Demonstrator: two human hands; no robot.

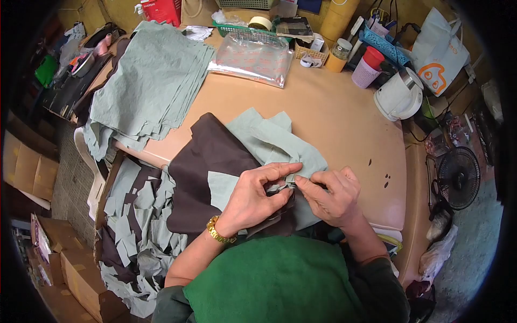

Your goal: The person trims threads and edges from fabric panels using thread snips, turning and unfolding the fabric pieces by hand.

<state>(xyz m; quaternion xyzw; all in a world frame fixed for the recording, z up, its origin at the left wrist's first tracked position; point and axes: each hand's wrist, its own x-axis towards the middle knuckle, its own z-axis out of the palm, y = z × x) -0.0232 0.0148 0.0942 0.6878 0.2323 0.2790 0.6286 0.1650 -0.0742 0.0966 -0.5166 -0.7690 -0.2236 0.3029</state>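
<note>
Dark brown cloth (215,156) and pale grey-green cloth (269,134) lie together at the table's front edge. My left hand (258,194), with a gold watch on its wrist, pinches the grey-green cloth between thumb and fingers. Right beside it, my right hand (329,195) has thumb and forefinger closed on a small dark metallic item (291,185), too small to name, at the cloth. Part of the fabric under both hands is hidden.
Stacked grey-green sheets (151,81) cover the table's left end. Cloth scraps (142,215) fill a box below. A clear plastic packet (253,56), a white kettle (398,94) and a pink cup (367,70) stand at the back. A black fan (459,177) is right.
</note>
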